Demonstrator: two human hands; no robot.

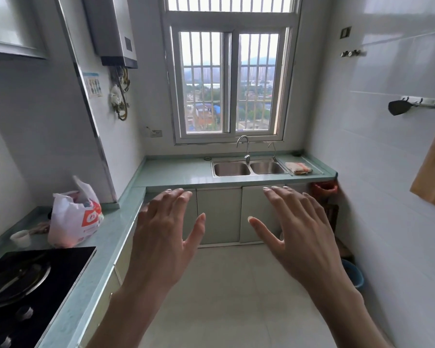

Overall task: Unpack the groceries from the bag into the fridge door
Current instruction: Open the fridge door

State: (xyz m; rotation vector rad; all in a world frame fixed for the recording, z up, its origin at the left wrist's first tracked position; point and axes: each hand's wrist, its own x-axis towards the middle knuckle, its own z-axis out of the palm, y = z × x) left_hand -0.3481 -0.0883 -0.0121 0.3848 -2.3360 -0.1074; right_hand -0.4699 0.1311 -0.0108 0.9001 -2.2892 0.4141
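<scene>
Both hands, left hand (pixel 161 229) and right hand (pixel 299 227), are spread and hold nothing; the bag (pixel 73 217) sits left of them, likely not yet unpacked.

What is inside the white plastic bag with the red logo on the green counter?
The white plastic bag is bulging and full. Pinkish and dark shapes show faintly through its film, but they cannot be identified. No hand touches it.

I'm looking into a small home kitchen: a green counter (pixel 166 172) with a double sink (pixel 249 168) under a barred window (pixel 230 81), a black stove (pixel 33 280), and a cutting board (pixel 433 172) on tiled walls.
</scene>
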